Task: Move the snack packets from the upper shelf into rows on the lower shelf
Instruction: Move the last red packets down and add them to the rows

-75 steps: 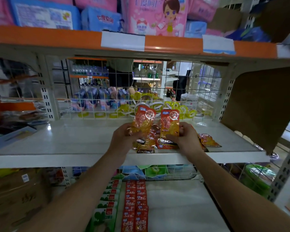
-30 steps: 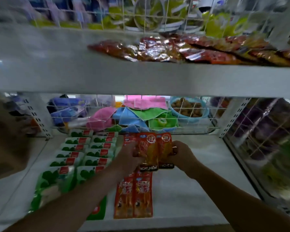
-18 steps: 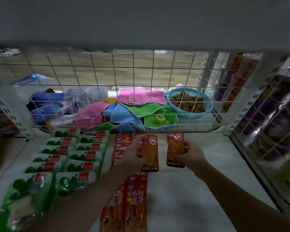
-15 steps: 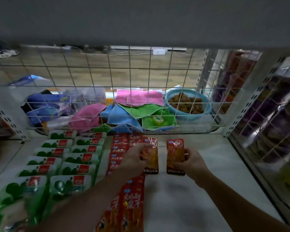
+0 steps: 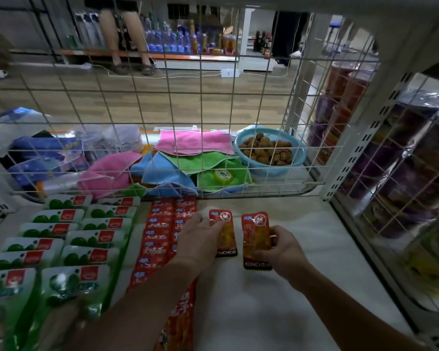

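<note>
I am looking down at the lower shelf (image 5: 297, 305), with both forearms coming in from six o'clock. My left hand (image 5: 197, 240) is curling its fingers over the left edge of the left orange packet (image 5: 227, 235), holding it flat against the white shelf. Just at its three o'clock, my right hand (image 5: 283, 249) is pinching the right orange packet (image 5: 254, 239) by its right edge between thumb and fingertips. The two packets are lying side by side, a narrow gap apart, labels up and black strips pointing to six o'clock. At nine o'clock of the left hand, two rows of red packets (image 5: 160, 236) are running from front to back, partly hidden under my left forearm. Further toward nine o'clock, two rows of green packets (image 5: 86, 239) are lying overlapped. Toward twelve o'clock a white wire grid (image 5: 200, 97) is closing off the back of the shelf. Behind it, pink, blue and green cloths (image 5: 193, 143) are lying in a heap with a tape roll (image 5: 223, 175) on the green one, and at one o'clock a blue basket (image 5: 271, 171) is holding brown lumps. Far off at eleven o'clock, a person's legs (image 5: 122, 39) are showing beside shelved bottles (image 5: 173, 43).
</note>
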{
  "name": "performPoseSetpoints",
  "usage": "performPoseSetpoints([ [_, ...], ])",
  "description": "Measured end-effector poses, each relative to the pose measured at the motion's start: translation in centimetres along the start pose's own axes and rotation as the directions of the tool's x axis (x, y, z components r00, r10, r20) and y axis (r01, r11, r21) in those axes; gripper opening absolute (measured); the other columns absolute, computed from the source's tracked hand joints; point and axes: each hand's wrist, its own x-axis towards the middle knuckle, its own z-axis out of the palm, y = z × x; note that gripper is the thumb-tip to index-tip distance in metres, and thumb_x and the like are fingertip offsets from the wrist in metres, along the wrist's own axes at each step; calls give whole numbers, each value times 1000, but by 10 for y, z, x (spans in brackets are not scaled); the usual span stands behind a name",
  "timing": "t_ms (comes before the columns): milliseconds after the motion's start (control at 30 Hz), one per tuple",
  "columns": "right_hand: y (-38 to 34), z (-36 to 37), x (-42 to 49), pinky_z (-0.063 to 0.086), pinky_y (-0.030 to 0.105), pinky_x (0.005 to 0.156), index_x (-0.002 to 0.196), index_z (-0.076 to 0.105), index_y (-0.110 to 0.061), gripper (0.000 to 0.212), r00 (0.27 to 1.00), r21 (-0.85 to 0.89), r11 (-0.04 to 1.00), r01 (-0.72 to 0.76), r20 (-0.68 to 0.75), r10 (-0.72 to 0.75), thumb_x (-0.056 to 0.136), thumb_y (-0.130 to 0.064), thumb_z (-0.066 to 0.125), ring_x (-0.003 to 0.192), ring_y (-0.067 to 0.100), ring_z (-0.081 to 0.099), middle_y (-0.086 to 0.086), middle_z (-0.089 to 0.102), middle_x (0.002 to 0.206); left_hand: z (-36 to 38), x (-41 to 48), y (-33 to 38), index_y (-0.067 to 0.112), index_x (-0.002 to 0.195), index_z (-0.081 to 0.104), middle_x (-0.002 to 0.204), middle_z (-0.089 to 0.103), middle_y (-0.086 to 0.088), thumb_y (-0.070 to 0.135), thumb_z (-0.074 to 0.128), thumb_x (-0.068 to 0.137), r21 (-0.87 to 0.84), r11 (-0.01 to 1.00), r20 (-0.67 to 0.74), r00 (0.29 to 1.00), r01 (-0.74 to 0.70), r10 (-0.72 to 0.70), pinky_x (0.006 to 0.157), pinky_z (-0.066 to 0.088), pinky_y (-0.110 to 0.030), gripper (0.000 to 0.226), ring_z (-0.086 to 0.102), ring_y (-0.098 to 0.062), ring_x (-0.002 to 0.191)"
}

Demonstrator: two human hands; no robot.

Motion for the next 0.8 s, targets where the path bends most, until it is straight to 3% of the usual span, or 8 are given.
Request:
performPoseSetpoints([
  [200,-4,1,-2,58,31,82,116,53,-16,49,1000,-8,1000,6,0,-6,79,-2,80,95,16,66,3,66,105,-3,-8,2,28,140,49,138,50,0,26,56,97,27,986,-65,984,-165,166,111,30,-37,43,38,-22,130],
  [300,-6,5,-2,55,24,74,116,53,-17,49,1000,-5,1000,13,2,-13,79,-2,81,94,15,65,2,66,104,-2,-15,3,27,136,55,135,54,3,30,50,102,-18,967,-9,967,-254,254,110,33,-34,35,44,-17,126],
  [500,-5,12,-3,59,37,88,114,52,-20,49,1000,-23,1000,-12,3,12,78,-3,81,98,18,67,2,67,106,5,0,-1,24,154,31,159,33,0,17,48,102,-10,986,57,985,-165,165,119,26,-39,56,33,-22,143],
  [800,14,4,-2,60,36,84,118,58,-15,52,999,-55,998,-35,-4,35,74,-3,85,90,16,70,2,70,100,16,24,-3,24,158,21,165,20,-2,21,46,104,17,995,96,991,-95,93,120,19,-36,60,24,-23,148],
])
